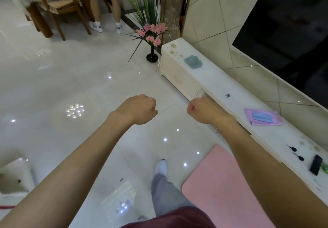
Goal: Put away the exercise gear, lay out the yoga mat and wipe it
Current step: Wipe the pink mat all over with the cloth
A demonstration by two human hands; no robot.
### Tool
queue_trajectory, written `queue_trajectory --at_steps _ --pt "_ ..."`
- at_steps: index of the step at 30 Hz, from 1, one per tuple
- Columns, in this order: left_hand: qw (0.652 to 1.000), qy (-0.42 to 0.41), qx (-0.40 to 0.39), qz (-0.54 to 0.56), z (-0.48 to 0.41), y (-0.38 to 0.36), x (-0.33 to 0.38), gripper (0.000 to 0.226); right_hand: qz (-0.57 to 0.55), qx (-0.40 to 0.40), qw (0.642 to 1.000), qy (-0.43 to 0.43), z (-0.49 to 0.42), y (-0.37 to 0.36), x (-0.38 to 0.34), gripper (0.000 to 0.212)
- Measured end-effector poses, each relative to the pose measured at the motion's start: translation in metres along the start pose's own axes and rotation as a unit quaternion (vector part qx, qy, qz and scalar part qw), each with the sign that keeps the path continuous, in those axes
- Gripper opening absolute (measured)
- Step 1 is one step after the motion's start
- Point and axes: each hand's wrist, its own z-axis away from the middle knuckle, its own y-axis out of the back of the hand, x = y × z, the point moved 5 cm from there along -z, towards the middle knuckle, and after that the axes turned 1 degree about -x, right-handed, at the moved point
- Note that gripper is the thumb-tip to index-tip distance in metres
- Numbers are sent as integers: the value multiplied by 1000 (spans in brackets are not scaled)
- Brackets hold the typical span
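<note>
The yoga mat (221, 183) is seen flat on the floor (71, 78) at five o'clock; the left hand (140, 109) and right hand (202, 110) are held out, fingers curled, nothing gripped.

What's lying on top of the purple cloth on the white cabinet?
A smaller blue cloth lies on the purple cloth, whose edges show around it. The part beneath the blue one is covered.
</note>
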Motion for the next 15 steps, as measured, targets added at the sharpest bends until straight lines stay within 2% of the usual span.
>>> queue_trajectory --at_steps 8,11,15 --pt "999 6 -29 -36 -142 52 -49 30 2 -15 1000 -12 -145 53 7 34" --pt "999 9 -30 -40 -187 71 -66 31 19 -18 1000 -6 -192 77 5 23" --pt "999 3 -45 -30 -243 89 -86 31 8 -26 1000 -11 -248 100 7 23"
